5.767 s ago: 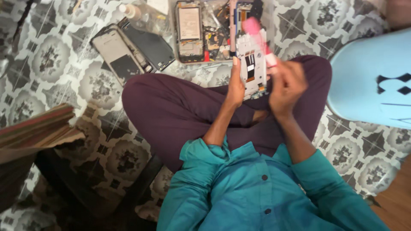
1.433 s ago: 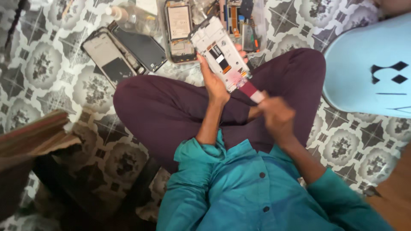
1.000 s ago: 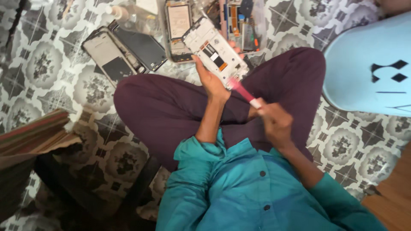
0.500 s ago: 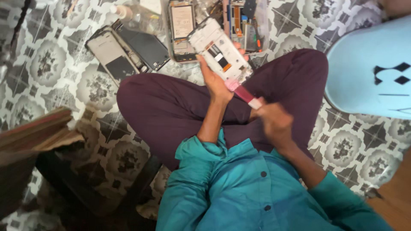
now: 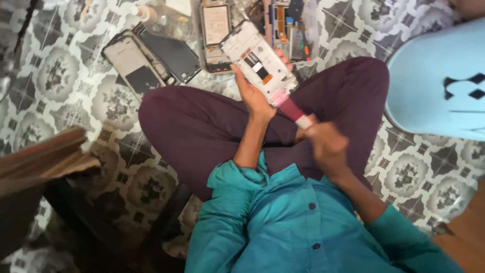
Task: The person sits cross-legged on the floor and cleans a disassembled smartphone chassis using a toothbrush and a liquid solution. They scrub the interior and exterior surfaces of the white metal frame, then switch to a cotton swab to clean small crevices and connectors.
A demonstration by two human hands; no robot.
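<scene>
White and opened, the phone frame (image 5: 260, 63) sits gripped in the left hand (image 5: 252, 96) at upper centre of the frame, above the crossed legs. The right hand (image 5: 326, 144), blurred, is closed around a pink-handled brush (image 5: 290, 107) whose tip touches the frame's lower end. More phone parts (image 5: 151, 55) lie on the patterned floor (image 5: 60, 76) at upper left.

The floor (image 5: 65, 76) is tiled in grey and white with dark ornate medallions, and on it lie a black phone panel (image 5: 172, 50) and a silver-grey back cover with a black patch (image 5: 132, 63). The person wears a teal shirt with dark buttons (image 5: 283, 227) and deep maroon trousers (image 5: 197, 126); the opened phone frame (image 5: 257, 60) is white with black and brown patches inside, and the tool (image 5: 290, 107) against it is pink with a darker red shaft and a white end. At the right sits a pale blue rounded thing with black diamond marks (image 5: 439, 86), and at the left a brown cardboard flap (image 5: 40, 156).
</scene>
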